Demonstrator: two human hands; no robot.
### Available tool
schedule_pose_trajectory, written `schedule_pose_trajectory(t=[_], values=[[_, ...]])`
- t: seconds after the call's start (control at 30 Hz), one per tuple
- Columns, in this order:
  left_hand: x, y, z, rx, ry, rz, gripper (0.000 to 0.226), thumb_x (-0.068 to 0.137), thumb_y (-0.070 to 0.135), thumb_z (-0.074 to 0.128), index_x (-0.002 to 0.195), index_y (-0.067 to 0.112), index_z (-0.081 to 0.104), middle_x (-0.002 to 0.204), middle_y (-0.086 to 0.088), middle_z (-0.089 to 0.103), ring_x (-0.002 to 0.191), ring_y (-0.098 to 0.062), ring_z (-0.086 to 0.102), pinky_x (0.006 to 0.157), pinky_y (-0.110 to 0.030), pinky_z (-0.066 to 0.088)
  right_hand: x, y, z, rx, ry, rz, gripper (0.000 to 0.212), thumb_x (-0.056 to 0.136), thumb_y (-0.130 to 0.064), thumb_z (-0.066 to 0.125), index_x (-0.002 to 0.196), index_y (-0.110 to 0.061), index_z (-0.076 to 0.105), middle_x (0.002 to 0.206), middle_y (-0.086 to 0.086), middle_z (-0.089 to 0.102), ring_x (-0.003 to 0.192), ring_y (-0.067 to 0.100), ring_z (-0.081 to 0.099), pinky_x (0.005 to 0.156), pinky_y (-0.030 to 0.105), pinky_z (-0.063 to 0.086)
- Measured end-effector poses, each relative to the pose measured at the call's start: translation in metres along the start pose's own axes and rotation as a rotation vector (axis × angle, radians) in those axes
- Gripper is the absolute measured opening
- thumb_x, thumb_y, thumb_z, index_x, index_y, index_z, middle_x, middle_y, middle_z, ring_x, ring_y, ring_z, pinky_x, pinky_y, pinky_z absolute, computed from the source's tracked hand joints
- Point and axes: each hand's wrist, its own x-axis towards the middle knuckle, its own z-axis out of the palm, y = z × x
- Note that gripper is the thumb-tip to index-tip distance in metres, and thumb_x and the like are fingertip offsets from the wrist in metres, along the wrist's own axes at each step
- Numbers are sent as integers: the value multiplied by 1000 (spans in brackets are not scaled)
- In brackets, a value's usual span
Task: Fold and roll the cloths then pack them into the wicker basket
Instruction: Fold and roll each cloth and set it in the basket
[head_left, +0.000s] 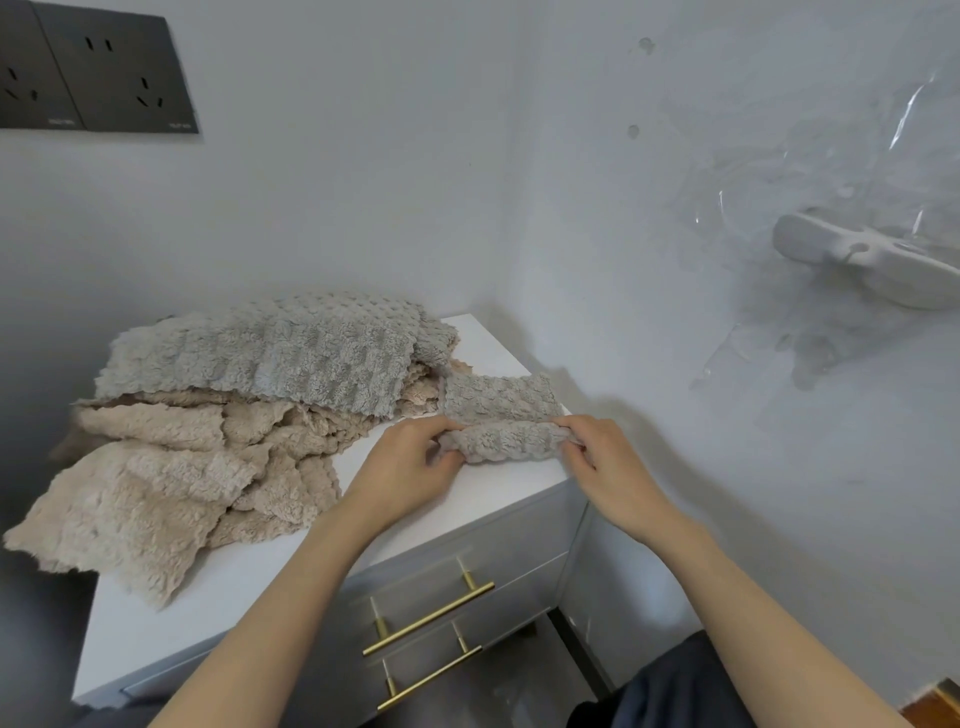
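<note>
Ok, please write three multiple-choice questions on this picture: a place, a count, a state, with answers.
1. Where do the beige cloths lie? A) in a drawer B) on the white cabinet top C) on the floor
2. How many brass drawer handles show? A) two B) one C) four
3. The grey cloth near the right edge is: A) spread flat B) hanging up C) partly rolled
Answers: 1 B, heaped on it; 2 A, one per drawer; 3 C, left hand and right hand grip its rolled end, the rest flat.
</note>
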Motion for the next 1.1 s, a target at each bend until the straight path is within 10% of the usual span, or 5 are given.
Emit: schedule_pose_trajectory(t=[0.5,0.8,0.93,1.1], values=[[8,7,6,-7,-13,-326,41,91,38,55,62,18,35,55,6,37,56,-16,38,55,-29,27,5,-10,-1,173,271,363,15,83,-43,65,90,-33,57,72,-10,59,73,10,56,60,28,38],[14,6,13,60,48,-389,31,85,43,57,68,20,47,60,7,50,66,-21,52,60,-29,35,-3,-38,23,-360,232,-374,55,74,12,50,121,-11,66,125,7,64,115,26,59,102,41,43],[14,6,12,50,53,-396,26,84,43,58,73,20,52,65,8,55,71,-20,56,65,-30,41,-3,-36,32,-516,-17,-303,69,89,11,43,149,-17,27,156,1,25,146,26,20,116,34,-5],[12,8,11,87,66,-391,23,85,43,56,85,20,54,78,6,62,82,-20,61,72,-32,46,-10,-24,24,-570,-31,-217,62,98,-9,36,153,-24,11,160,-5,11,148,14,6,112,19,-11]])
